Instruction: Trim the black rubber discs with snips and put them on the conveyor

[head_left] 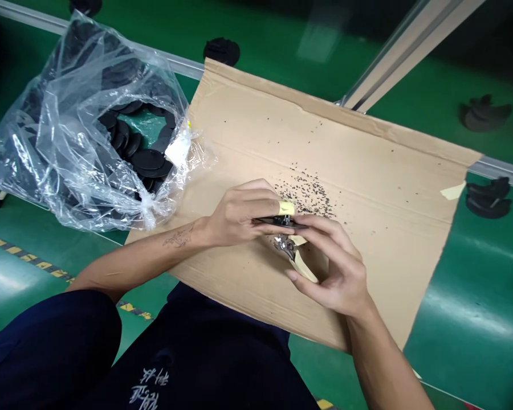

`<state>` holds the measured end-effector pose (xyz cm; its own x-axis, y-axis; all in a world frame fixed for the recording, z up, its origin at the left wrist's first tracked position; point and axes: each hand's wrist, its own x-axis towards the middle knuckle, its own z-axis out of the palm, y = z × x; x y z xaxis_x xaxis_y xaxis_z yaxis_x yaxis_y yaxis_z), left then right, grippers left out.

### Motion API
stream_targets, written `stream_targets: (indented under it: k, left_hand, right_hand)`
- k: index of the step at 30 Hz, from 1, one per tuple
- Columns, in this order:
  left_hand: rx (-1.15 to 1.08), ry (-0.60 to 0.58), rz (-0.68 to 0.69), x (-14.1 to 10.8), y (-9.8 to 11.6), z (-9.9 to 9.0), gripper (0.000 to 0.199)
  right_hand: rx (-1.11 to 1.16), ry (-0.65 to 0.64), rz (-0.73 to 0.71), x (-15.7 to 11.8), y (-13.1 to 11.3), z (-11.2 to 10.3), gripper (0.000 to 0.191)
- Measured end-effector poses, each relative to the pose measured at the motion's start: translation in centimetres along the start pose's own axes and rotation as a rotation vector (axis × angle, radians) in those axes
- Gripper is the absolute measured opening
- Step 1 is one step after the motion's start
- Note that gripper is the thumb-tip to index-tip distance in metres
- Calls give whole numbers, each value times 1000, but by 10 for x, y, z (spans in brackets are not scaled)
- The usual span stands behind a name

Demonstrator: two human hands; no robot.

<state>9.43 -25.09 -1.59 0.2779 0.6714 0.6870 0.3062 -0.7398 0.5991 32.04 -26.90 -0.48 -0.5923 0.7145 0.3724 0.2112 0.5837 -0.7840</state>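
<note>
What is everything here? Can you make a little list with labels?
Left hand: pinches a flat black disc edge-on; yellow tape on one finger
Right hand: holds small cutters with pale handles, metal tip at the disc
Under the hands: cardboard sheet sprinkled with black crumbs
Beside the left hand: clear plastic bag of black discs
Table: green surface, more black pieces by its rail

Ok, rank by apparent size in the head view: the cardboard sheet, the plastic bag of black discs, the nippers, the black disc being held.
1. cardboard sheet
2. plastic bag
3 and 4. nippers and black disc: both largely hidden by the right hand and left hand, so unranked.
</note>
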Motion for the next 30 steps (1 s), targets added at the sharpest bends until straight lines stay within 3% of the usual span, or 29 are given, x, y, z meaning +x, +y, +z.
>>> stream_targets:
  k: [6, 10, 14, 17, 20, 30]
  left_hand:
    - [-211, -126, -212, -4, 5, 3, 25]
    - [-377, -132, -348, -4, 9, 1, 30]
    - [-251, -50, -270, -2, 5, -1, 22]
    - [-149, -24, -183, -1, -1, -3, 22]
    - [-114, -48, -134, -2, -4, -3, 24]
    - [-75, -128, -73, -1, -4, -6, 29]
  right_hand:
    - [96, 26, 20, -2, 4, -1, 56]
    - [129, 58, 26, -3, 7, -3, 53]
    - [37, 74, 6, -2, 7, -7, 54]
    - [-250, 177, 26, -1, 8, -12, 55]
    - [-441, 167, 45, 0, 11, -16, 54]
    - [-412, 114, 56, 1, 14, -16, 47]
